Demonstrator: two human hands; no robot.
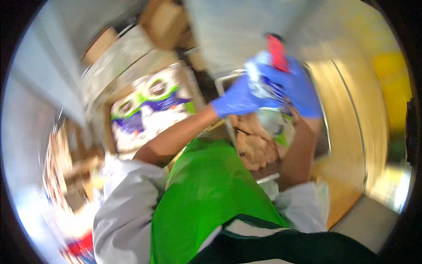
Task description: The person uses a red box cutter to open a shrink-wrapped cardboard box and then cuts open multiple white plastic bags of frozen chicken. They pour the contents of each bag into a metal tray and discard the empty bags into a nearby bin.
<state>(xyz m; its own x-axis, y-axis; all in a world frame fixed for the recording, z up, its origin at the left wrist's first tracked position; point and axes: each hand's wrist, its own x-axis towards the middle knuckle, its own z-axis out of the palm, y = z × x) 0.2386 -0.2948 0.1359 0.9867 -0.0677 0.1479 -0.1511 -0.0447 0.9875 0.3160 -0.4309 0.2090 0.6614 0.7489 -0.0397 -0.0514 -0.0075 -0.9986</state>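
In blue gloves, my left hand [239, 94] and my right hand [301, 88] are raised over a metal tray [326, 136] at centre right, closed around a blurred plastic package [263, 77] with white and dark blue print. A red item with a dark top [277, 53] sticks up between my hands; which hand grips it I cannot tell. Below them in the tray lie brown lumps [255, 145] and a pale package with green on it [277, 127]. Motion blurs both hands and what they hold.
An open carton [193, 90] of white, purple and green packs [149, 101] is at left of centre. Cardboard boxes [162, 22] sit at the back, more boxes [77, 163] at far left. A tan panel [347, 119] runs along the right. My green apron [206, 185] fills the lower middle.
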